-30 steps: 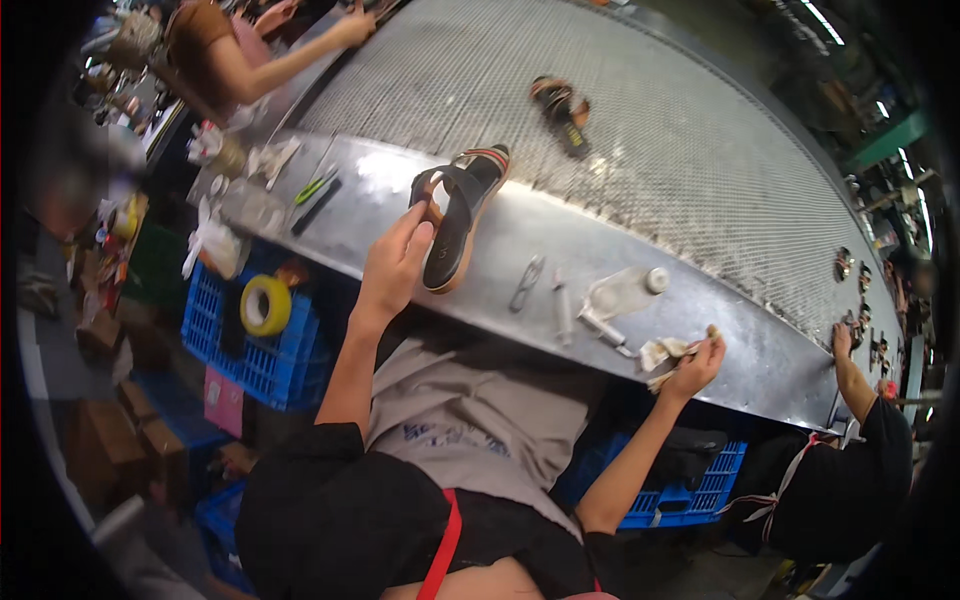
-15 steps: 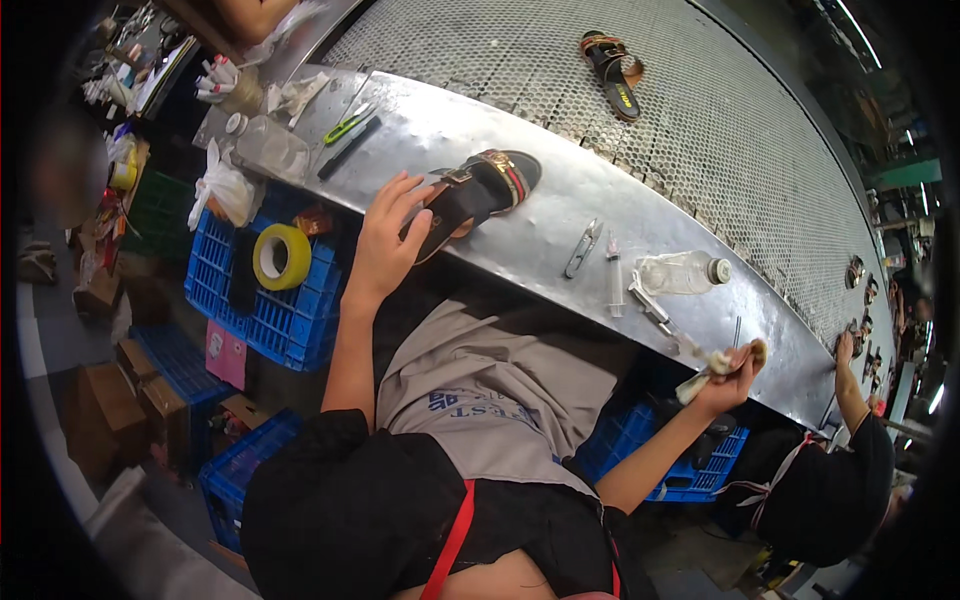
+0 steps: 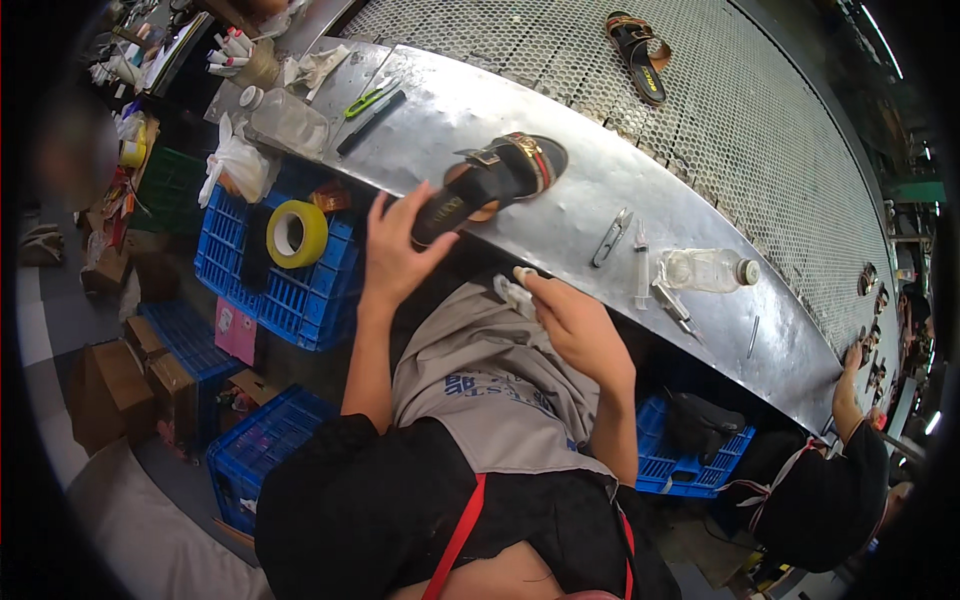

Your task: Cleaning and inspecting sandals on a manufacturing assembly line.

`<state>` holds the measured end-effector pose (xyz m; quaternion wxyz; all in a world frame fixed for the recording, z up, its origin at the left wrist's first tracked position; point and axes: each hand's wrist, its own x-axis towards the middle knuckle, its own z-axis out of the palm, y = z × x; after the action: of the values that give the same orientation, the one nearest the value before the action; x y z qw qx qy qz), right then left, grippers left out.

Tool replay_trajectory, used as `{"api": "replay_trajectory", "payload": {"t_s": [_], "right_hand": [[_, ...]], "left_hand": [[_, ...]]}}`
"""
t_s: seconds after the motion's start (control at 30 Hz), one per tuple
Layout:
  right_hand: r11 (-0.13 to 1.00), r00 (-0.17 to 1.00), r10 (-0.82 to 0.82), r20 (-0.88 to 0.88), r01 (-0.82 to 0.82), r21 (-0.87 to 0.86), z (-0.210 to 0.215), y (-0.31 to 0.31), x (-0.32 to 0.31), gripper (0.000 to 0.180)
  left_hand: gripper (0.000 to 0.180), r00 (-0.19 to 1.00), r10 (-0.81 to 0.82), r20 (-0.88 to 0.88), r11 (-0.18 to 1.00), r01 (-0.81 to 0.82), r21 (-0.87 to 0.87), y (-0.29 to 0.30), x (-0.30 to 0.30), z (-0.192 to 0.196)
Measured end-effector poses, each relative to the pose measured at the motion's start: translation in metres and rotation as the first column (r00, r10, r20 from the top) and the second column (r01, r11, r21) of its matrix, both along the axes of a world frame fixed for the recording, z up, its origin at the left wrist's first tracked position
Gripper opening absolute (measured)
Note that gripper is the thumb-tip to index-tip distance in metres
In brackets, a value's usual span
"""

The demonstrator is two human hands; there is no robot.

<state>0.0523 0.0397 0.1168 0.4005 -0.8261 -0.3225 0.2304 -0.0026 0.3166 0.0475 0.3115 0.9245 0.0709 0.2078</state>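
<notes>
A black slide sandal (image 3: 482,188) with buckled straps and a red-striped, gold-trimmed band lies at the front edge of the metal bench, its heel toward me. My left hand (image 3: 393,255) grips that heel end, thumb on one side and fingers on the other. Over my apron, just short of the bench edge, my right hand (image 3: 588,335) is closed on a whitish cloth (image 3: 514,298) that pokes out past its fingers. Small clippers (image 3: 612,238), a syringe (image 3: 642,275), a metal tool (image 3: 676,308) and a clear bottle (image 3: 700,270) lie to the right of the sandal.
Another sandal (image 3: 637,58) rests on the mesh conveyor (image 3: 730,120). Green snips (image 3: 370,98), a black pen-like stick (image 3: 372,124) and a plastic bottle (image 3: 285,122) lie at left. Yellow tape (image 3: 318,235) sits on a blue crate (image 3: 228,262). A co-worker's hand (image 3: 848,385) is at far right.
My right hand has swung left from the bench's right end toward the sandal, carrying the cloth. My left hand has closed round the sandal's heel. The view has shifted slightly.
</notes>
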Motion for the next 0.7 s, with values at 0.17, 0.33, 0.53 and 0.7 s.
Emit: {"api": "replay_trajectory", "payload": {"t_s": [0.17, 0.33, 0.53, 0.7], "right_hand": [[1.0, 0.994, 0.004, -0.109, -0.003, 0.012, -0.006, -0.005, -0.01, 0.036], [0.996, 0.986, -0.088, -0.141, 0.086, -0.022, -0.021, -0.026, -0.028, 0.033], [0.991, 0.978, -0.131, -0.164, 0.136, 0.018, -0.024, -0.034, -0.044, 0.033], [0.981, 0.974, -0.156, -0.162, 0.172, 0.092, -0.028, -0.033, -0.048, 0.032]], "left_hand": [[0.045, 0.979, 0.2, 0.035, 0.969, -0.192, -0.154, 0.049, -0.007, 0.027], [0.039, 0.987, 0.062, 0.149, 0.994, -0.075, 0.078, 0.023, 0.022, 0.058], [0.045, 0.999, 0.012, 0.032, 0.918, -0.024, 0.397, -0.015, 0.058, 0.06], [0.046, 0.999, 0.016, 0.038, 0.836, -0.034, 0.548, -0.026, 0.069, 0.034]]}}
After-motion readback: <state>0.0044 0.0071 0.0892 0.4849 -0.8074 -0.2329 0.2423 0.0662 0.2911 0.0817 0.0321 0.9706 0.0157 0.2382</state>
